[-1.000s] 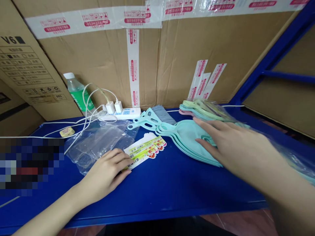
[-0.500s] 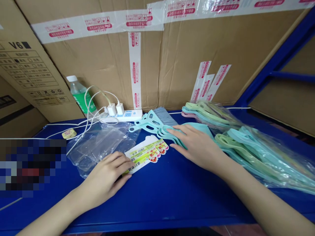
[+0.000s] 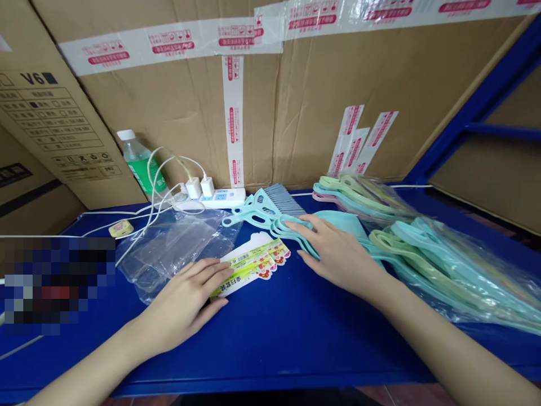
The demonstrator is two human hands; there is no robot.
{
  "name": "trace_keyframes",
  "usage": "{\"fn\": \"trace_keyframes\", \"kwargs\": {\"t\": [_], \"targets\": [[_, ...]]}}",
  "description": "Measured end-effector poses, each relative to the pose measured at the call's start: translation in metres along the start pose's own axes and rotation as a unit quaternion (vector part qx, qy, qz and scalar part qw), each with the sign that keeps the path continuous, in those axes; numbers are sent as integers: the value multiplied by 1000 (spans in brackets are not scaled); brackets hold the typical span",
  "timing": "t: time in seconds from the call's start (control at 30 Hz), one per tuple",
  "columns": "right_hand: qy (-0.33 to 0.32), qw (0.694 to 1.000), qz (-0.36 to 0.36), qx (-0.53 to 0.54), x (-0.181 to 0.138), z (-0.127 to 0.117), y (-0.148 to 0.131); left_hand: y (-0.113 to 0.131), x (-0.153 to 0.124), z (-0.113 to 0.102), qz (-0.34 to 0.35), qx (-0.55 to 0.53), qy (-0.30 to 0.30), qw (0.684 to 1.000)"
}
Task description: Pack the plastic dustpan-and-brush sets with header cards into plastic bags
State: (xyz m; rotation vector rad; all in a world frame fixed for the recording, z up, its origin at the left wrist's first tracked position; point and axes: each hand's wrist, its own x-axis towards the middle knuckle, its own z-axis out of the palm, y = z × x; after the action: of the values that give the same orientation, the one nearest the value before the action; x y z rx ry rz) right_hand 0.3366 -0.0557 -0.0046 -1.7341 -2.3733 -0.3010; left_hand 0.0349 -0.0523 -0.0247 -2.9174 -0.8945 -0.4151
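Note:
My left hand (image 3: 190, 299) lies over the near end of several fanned label cards (image 3: 253, 265), printed yellow-green with cartoon pictures. Its fingers are stretched out and the fingertips touch the cards. My right hand (image 3: 338, 254) rests, fingers apart, on the handles of a few stacked turquoise dustpans (image 3: 291, 225); its palm covers part of them. Left of that stack, turquoise hand brushes (image 3: 257, 208) with grey bristles (image 3: 283, 199) lie against the dustpan handles. A crumpled clear plastic bag (image 3: 177, 248) spreads out behind my left hand.
At right lie bagged green and turquoise dustpan sets (image 3: 443, 265), with another bagged bundle (image 3: 359, 194) behind. A power strip (image 3: 230, 196) with chargers and white cables, a water bottle (image 3: 143, 166) and a small yellow object (image 3: 120, 228) stand along the back. Large cardboard boxes (image 3: 177, 113) wall the blue table (image 3: 262, 344).
My right hand has shifted very slightly to the right over the dustpan handles. My left hand stays on the cards, and the other things lie as before.

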Motion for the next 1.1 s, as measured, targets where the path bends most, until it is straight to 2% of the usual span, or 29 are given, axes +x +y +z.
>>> {"fn": "trace_keyframes", "kwargs": {"t": [0.17, 0.57, 0.97, 1.1], "targets": [[-20, 999, 33, 0, 1, -1, -2, 1, 1, -2, -12, -1, -20, 1000], [61, 998, 13, 32, 1, 12, 8, -1, -1, 3, -12, -21, 4, 1000], [27, 999, 16, -30, 0, 6, 7, -1, -2, 4, -24, -3, 13, 1000], [39, 999, 0, -38, -2, 6, 10, -2, -2, 4, -29, 1, 8, 1000]]}}
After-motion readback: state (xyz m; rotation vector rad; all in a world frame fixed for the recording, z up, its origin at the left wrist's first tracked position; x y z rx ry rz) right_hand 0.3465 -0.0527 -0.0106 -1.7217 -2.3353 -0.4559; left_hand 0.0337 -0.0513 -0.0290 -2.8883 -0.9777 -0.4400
